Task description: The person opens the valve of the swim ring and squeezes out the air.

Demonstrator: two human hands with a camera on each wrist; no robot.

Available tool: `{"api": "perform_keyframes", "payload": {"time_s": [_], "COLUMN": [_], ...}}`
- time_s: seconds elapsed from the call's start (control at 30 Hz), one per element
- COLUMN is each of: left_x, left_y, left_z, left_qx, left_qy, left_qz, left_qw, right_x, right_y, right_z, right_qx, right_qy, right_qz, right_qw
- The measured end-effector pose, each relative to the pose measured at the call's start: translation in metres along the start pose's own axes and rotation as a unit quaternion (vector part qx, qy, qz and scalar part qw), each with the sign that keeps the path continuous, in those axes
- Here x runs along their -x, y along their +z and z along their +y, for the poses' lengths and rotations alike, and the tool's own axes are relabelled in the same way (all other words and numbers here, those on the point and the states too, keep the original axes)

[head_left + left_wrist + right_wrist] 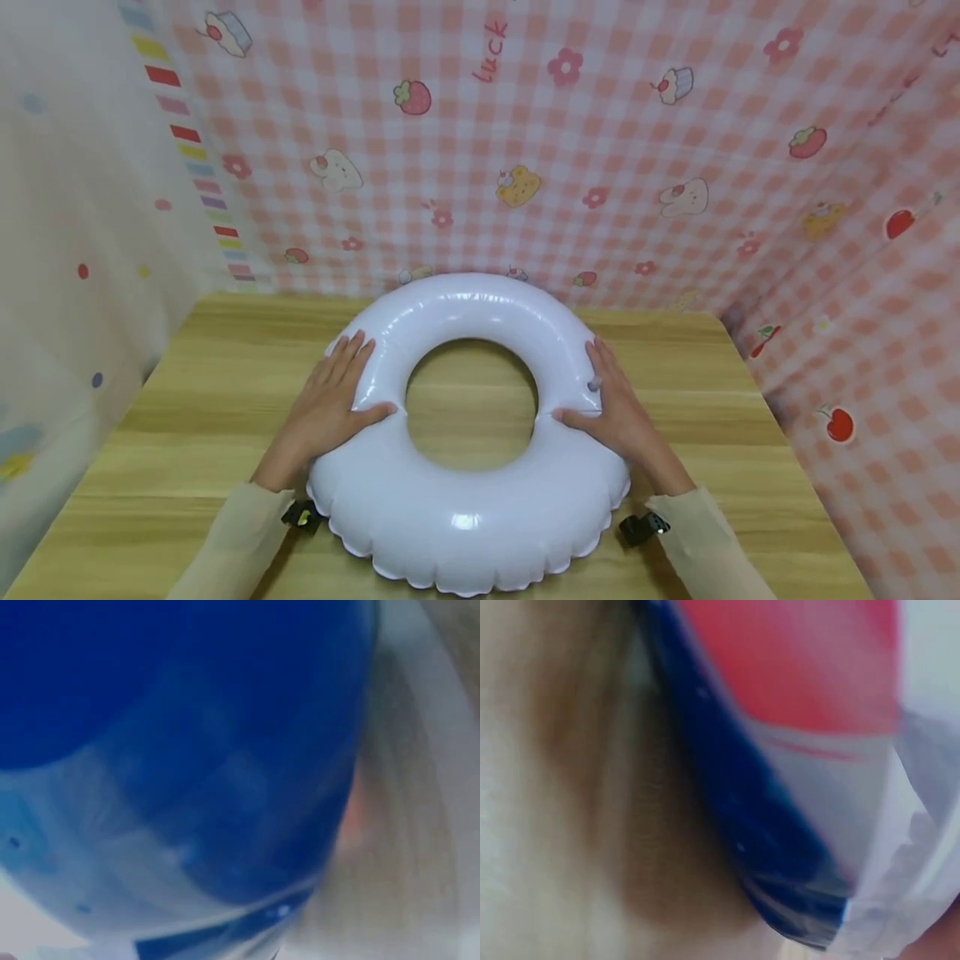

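left hand (324, 408), right hand (621, 410) rest on white ring (465, 508): straight-fingered, thumbs-in, grip slack.

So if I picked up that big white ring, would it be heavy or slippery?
Probably light for its size: the white ring looks puffed up with air, and what looks like a valve shows beside the right hand. It may feel slippery, since its surface shines. Lying flat on the table, it seems unlikely to roll.
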State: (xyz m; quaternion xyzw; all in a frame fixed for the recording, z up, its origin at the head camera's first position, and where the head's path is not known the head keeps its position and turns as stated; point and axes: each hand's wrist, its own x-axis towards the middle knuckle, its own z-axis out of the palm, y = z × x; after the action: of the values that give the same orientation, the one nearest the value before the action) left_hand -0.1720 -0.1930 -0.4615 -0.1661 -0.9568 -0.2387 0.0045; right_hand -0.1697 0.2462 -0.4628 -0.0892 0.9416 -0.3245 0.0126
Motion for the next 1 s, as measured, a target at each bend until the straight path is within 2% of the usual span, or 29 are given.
{"api": "perform_keyframes", "payload": {"time_s": [0.2, 0.47, 0.57, 0.73, 0.9, 1.0], "left_x": [0.001, -0.002, -0.003, -0.004, 0.0, 0.004], "left_y": [0.005, 0.01, 0.011, 0.008, 0.0, -0.005], "left_z": [0.001, 0.008, 0.01, 0.01, 0.009, 0.009], "left_qx": [0.001, 0.012, 0.023, 0.081, 0.164, 0.184], "left_qy": [0.003, 0.023, 0.024, 0.031, 0.036, 0.043], "left_qz": [0.002, 0.056, 0.063, 0.067, 0.072, 0.084], "left_qw": [1.0, 0.9981, 0.9974, 0.994, 0.9831, 0.9785], "right_x": [-0.001, -0.01, -0.011, -0.01, -0.005, 0.001], "right_y": [-0.009, -0.024, -0.029, -0.035, -0.039, -0.04], "right_z": [0.008, 0.017, 0.016, 0.013, 0.008, 0.005], "right_qx": [0.011, 0.02, 0.023, 0.036, 0.018, 0.007], "right_qy": [-0.016, -0.04, -0.037, -0.033, -0.048, -0.065], "right_qz": [-0.027, -0.03, -0.03, -0.022, -0.009, -0.001], "right_qw": [0.999, 0.999, 0.999, 0.999, 0.999, 0.998]}}
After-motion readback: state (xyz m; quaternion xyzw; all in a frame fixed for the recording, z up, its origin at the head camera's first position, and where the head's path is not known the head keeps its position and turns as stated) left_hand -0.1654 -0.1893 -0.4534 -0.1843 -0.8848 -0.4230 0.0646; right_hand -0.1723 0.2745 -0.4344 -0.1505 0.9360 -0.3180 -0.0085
